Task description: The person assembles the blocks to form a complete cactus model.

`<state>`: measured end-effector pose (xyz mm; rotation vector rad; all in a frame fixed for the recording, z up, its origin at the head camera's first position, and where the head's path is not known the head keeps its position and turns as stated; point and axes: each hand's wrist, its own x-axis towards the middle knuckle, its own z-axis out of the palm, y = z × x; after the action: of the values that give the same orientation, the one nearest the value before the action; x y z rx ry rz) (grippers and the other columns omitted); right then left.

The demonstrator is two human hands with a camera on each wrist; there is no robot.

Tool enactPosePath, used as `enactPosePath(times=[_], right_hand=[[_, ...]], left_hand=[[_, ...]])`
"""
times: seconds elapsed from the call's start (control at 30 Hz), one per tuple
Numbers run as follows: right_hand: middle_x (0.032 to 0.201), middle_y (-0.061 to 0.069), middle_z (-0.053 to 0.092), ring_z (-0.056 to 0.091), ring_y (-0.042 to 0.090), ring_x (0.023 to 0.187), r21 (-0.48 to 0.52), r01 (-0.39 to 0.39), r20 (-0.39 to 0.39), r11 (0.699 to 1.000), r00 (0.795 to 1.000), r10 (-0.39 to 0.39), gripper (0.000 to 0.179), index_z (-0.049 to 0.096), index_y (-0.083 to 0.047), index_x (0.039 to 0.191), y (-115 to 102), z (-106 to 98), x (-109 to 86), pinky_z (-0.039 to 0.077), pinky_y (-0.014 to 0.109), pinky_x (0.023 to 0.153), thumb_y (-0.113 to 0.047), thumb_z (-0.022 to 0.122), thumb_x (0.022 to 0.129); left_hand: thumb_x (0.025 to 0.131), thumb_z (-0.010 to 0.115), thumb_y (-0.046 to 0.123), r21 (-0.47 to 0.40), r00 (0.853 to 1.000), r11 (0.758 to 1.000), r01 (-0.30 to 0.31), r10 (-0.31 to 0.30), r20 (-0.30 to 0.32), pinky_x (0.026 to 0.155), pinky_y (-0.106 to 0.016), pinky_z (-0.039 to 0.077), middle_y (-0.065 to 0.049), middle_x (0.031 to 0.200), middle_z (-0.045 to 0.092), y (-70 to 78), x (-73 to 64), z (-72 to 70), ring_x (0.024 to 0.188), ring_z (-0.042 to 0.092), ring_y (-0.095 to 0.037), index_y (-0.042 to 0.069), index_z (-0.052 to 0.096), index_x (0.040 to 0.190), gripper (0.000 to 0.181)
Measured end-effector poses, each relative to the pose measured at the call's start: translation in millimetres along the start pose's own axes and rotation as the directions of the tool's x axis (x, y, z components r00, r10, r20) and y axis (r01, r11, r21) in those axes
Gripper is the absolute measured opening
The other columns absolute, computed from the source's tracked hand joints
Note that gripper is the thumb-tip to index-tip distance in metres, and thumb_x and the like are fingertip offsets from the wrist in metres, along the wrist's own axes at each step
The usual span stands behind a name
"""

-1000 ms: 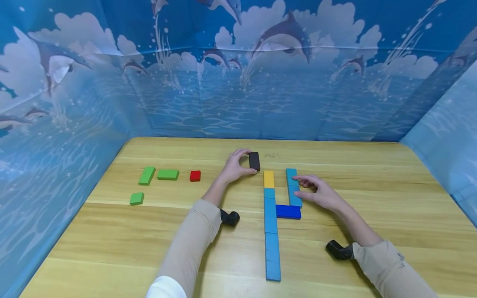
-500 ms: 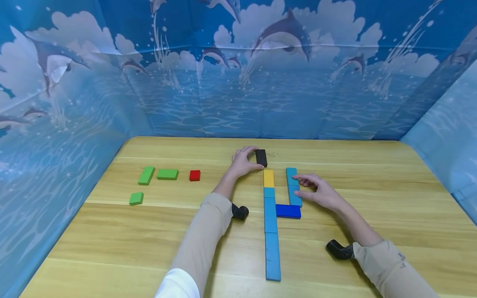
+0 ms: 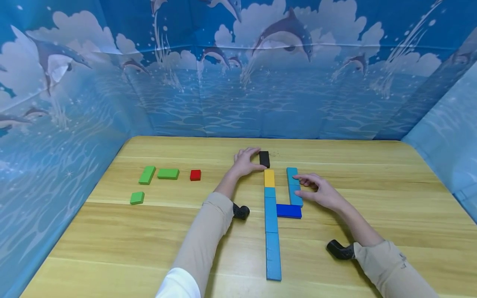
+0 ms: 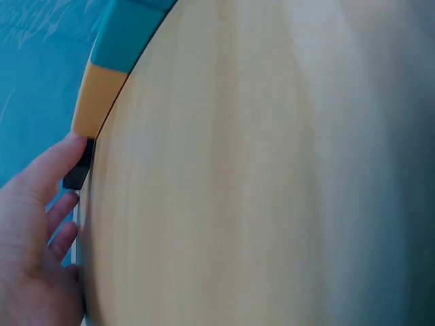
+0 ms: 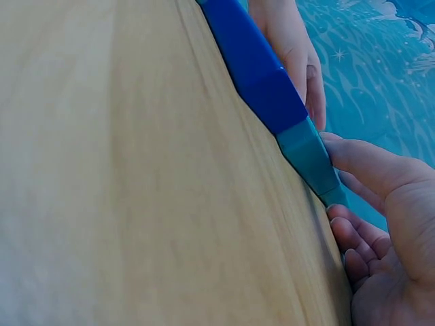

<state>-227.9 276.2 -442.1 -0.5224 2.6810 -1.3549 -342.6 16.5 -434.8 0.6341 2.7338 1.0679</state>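
Note:
My left hand (image 3: 246, 162) pinches a black block (image 3: 264, 159) between thumb and fingers, just beyond the far end of a yellow block (image 3: 269, 178). From the yellow block a line of light blue blocks (image 3: 271, 214) runs toward me. A dark blue block (image 3: 289, 211) lies crosswise against that line. Off its right end stands a short column of light blue blocks (image 3: 295, 194), slightly tilted. My right hand (image 3: 321, 192) rests thumb and fingertips along the right side of this column, its other fingers curled in. In the right wrist view the thumb touches a teal block (image 5: 307, 157).
On the left of the wooden table (image 3: 112, 244) lie a red block (image 3: 195, 175) and three green pieces, among them a flat green block (image 3: 168, 174). A blue dolphin-print cloth (image 3: 261, 103) hangs behind the table and at both sides.
My left hand has carried the black block to the right, from left of the yellow block to its far end. My right hand has stayed at the light blue column.

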Motion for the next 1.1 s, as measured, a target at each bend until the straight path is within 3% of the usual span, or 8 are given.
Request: enactPosePath(times=[0.1,0.23,0.43,0.6,1.1], right_hand=[[0.106,0.009,0.049,0.041,0.021,0.094,-0.002,-0.005,0.0,1.0,1.0,0.005,0.048,0.051,-0.007,0.128,1.3,0.0,0.0,0.036,0.024,0.074,-0.025,0.065,0.086],[0.106,0.008,0.049,0.041,0.021,0.093,-0.002,0.002,-0.002,1.0,1.0,-0.002,0.049,0.051,-0.007,0.128,1.9,0.0,-0.5,0.036,0.024,0.074,-0.025,0.065,0.086],[0.106,0.008,0.049,0.041,0.02,0.093,0.006,0.006,-0.007,1.0,1.0,-0.006,0.048,0.051,-0.006,0.128,0.7,-0.5,-0.6,0.036,0.023,0.074,-0.024,0.065,0.085],[0.106,0.01,0.049,0.041,0.021,0.093,0.017,0.001,-0.002,1.0,1.0,-0.001,0.047,0.051,-0.005,0.128,-0.9,-0.5,-0.5,0.036,0.024,0.074,-0.022,0.064,0.086],[0.105,0.01,0.05,0.042,0.022,0.093,0.013,0.002,-0.006,1.0,1.0,-0.002,0.047,0.051,-0.005,0.128,-0.1,0.7,-0.3,0.037,0.024,0.074,-0.024,0.064,0.086]], left_hand=[[0.078,0.072,0.03,-0.058,0.999,0.998,-0.009,0.011,0.031,0.107,-0.047,0.01,-0.003,0.138,0.042,-3.1,-1.6,-3.0,0.132,0.022,-0.027,0.019,0.036,0.141,0.073],[0.079,0.068,0.022,-0.091,0.995,0.995,-0.029,0.038,0.096,0.107,-0.047,0.008,-0.002,0.139,0.039,-4.2,-5.5,-6.5,0.132,0.023,-0.026,0.024,0.035,0.142,0.071],[0.081,0.065,0.044,0.049,0.979,0.994,-0.095,0.085,0.185,0.106,-0.05,0.009,-0.004,0.141,0.029,-0.2,-10.8,-4.6,0.131,0.021,-0.027,0.03,0.031,0.143,0.072],[0.081,0.061,0.052,0.146,0.979,0.982,-0.12,0.093,0.18,0.103,-0.048,0.014,-0.005,0.139,0.03,3.0,-13.5,-0.6,0.127,0.023,-0.026,0.03,0.033,0.142,0.071],[0.084,0.057,0.052,0.185,0.972,0.968,-0.171,0.135,0.19,0.096,-0.041,0.02,0.001,0.138,0.033,3.7,-14.9,4.9,0.119,0.026,-0.019,0.032,0.035,0.141,0.064]])
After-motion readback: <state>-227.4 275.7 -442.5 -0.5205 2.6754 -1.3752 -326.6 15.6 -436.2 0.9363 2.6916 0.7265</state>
